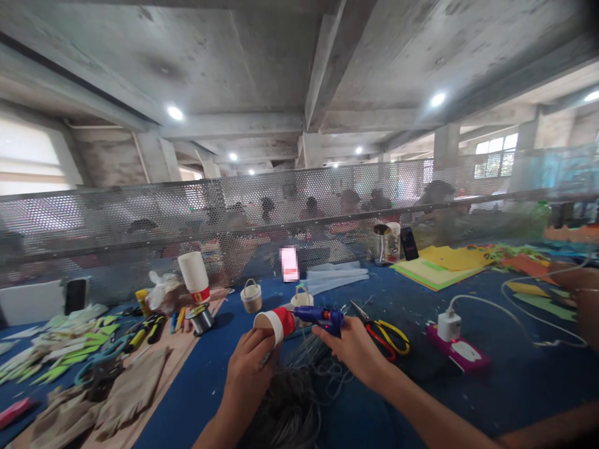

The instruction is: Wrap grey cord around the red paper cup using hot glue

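Observation:
My left hand (253,355) is wrapped round a red and white paper cup (277,324), tilted on its side. In my right hand (350,349) is a blue hot glue gun (318,315), its nozzle end at the cup's red part; whether it touches I cannot tell. Behind the glue gun stands a small cup basket with a handle (302,296), partly hidden. A second small basket (251,296) stands to its left. Below my hands lies a tangle of grey cord (290,405). Scissors with red and yellow handles (386,337) lie just beyond my right wrist.
A stack of paper cups (193,274) and a wire spool (201,319) stand at left, near gloves (135,390) and green paper scraps (60,352). At right are a purple power strip (461,358) with a charger and cable, and coloured sheets (444,265). A perforated metal screen (234,218) runs behind.

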### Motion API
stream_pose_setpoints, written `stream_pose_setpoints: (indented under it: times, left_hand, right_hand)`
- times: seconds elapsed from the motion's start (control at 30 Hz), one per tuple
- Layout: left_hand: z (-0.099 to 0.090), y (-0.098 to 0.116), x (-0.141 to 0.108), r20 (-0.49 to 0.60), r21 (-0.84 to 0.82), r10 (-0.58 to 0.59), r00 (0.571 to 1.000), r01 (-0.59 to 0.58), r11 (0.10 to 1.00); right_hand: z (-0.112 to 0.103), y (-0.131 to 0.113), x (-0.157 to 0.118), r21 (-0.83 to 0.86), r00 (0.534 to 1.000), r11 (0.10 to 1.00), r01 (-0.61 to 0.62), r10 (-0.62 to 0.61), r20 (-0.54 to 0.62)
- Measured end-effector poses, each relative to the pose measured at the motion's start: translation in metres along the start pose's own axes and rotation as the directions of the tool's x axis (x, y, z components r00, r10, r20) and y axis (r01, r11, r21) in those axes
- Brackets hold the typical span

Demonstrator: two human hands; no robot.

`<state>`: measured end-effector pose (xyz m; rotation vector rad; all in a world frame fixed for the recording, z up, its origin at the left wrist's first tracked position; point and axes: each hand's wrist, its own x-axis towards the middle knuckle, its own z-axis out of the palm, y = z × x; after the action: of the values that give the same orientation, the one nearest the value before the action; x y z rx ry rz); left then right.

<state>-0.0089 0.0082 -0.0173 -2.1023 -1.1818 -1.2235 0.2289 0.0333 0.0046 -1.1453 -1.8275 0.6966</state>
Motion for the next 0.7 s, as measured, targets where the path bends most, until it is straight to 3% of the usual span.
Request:
stream_pose_setpoints:
  times: [0.37, 0.5, 0.7]
  left_hand:
    - [-0.0062, 0.0082, 0.0045, 0.04, 0.095, 0.176, 0.984, -0.179, 0.979]
    - [-0.0072, 0.0081, 0.0035, 0.074, 0.132, 0.17, 0.983, -0.179, 0.975]
    - [-0.0056, 0.0019, 0.0035, 0.019, 0.134, 0.139, 0.99, -0.141, 0.981]
  right_hand:
    - [-0.0022, -0.0019, 0.0016, 0.005, 1.0, 1.0, -0.024, 0.024, 0.001]
    - [-0.0026, -0.0037, 0.0012, 0.052, 0.998, 0.997, -0.053, 0.051, 0.042]
    - [-0.0029, -0.0046, -0.0002, 0.104, 0.995, 0.992, -0.076, 0.069, 0.072]
